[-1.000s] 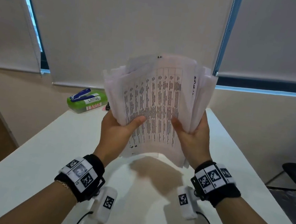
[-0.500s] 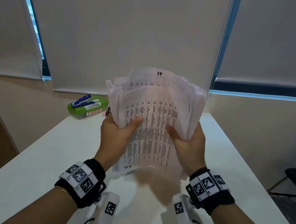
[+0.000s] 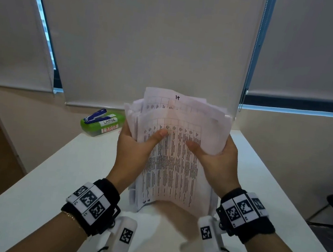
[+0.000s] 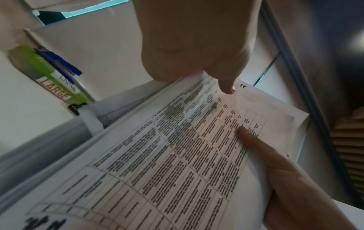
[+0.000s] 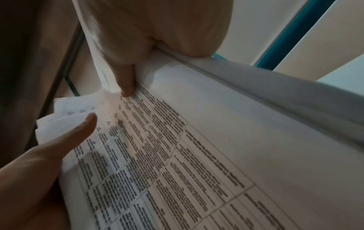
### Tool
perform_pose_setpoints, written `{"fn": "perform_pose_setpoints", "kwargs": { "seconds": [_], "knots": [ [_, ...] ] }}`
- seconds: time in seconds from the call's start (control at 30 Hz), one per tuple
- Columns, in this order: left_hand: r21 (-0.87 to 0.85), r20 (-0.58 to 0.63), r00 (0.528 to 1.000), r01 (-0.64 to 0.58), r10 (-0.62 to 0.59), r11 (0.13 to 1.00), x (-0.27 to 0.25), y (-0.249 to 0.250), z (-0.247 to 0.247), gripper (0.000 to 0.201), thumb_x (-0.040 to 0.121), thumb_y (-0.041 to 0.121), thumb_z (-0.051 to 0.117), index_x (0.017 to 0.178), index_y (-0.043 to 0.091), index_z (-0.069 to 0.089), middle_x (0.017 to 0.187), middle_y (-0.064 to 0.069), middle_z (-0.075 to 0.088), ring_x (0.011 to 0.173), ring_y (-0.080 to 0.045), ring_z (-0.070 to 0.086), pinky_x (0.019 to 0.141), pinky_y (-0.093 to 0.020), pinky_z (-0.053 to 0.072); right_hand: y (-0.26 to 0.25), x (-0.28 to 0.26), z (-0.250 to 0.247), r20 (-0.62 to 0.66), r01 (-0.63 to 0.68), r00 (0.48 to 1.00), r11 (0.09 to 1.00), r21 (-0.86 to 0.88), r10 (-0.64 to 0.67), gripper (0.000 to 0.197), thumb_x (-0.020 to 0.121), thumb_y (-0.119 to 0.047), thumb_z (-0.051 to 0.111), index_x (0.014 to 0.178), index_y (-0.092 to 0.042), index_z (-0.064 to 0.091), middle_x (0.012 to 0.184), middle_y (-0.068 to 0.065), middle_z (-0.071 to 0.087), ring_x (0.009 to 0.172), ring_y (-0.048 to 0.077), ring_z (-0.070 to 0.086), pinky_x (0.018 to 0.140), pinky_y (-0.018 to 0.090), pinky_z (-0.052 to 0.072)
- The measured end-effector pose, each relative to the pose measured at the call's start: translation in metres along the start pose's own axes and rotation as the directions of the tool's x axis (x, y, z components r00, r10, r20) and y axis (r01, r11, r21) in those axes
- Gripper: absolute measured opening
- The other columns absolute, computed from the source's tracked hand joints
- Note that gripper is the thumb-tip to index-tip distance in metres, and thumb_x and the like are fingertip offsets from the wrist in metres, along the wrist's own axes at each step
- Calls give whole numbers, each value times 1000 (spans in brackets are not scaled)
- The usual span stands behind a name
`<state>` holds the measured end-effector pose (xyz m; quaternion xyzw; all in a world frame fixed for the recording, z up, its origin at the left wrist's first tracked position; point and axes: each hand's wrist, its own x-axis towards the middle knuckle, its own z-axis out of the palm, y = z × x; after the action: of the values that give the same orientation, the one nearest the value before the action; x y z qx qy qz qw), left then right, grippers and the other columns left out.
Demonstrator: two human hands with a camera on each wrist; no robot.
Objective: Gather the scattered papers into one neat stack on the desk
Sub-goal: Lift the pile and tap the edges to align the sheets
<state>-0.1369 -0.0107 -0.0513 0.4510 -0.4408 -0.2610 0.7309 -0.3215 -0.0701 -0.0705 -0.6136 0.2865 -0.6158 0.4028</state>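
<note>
While both hands clamp its sides, a sheaf of printed papers [image 3: 175, 158] stands upright over the white desk [image 3: 37, 183].
Left hand [image 3: 135, 149] and right hand [image 3: 217, 164] each pinch the sheaf, thumbs on the front sheet, fingers behind. Only the left wrist view shows uneven page edges beside the green box [image 4: 45, 74] marked LARGE, with its blue stapler [image 4: 59, 63]. Since a second ago the sheaf has dropped lower, its bottom edge now near the desk.
</note>
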Motion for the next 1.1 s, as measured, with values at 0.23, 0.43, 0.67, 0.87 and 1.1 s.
{"fn": "perform_pose_setpoints", "kwargs": {
  "seconds": [0.23,0.43,0.67,0.87,1.1],
  "knots": [
    [57,-33,996,-77,79,995,0,8,-15,58,89,25,84,134,17,48,120,2,73,99,-14,79,71,-26,65,-11,1,-15,-11,60,998,998,-20,-61,67,71,-14,94,122,-27,53,112,-13,68,103,-1,70,74,22,63],
    [127,49,956,-292,288,948,8,22,-14,44,99,30,70,139,28,50,130,-3,60,100,-17,76,67,-28,65,-6,-3,-17,9,19,1000,1000,-13,-19,67,72,-10,93,124,-23,53,115,-9,68,101,-3,70,72,17,60],
    [129,-22,931,-358,364,925,22,23,-16,20,100,14,67,86,26,59,124,-7,62,89,-3,65,64,-20,55,-5,-5,-19,23,29,999,999,-21,-28,71,68,-13,96,125,-24,56,113,-5,71,102,7,73,74,22,63],
    [1,-50,967,-250,250,968,22,9,-30,10,89,22,66,95,23,58,124,-11,58,105,-43,67,79,-64,58,-7,-6,-20,45,-5,999,999,-46,7,70,68,-15,95,126,-23,57,110,-4,73,98,5,74,70,19,61],
    [30,373,927,36,-45,999,2,-11,-68,112,66,73,85,155,31,33,133,3,71,120,-22,73,88,-40,65,-4,-3,-24,76,-64,995,998,6,63,62,73,-12,93,127,-15,62,110,3,78,99,17,78,79,34,65]
  ]
}}
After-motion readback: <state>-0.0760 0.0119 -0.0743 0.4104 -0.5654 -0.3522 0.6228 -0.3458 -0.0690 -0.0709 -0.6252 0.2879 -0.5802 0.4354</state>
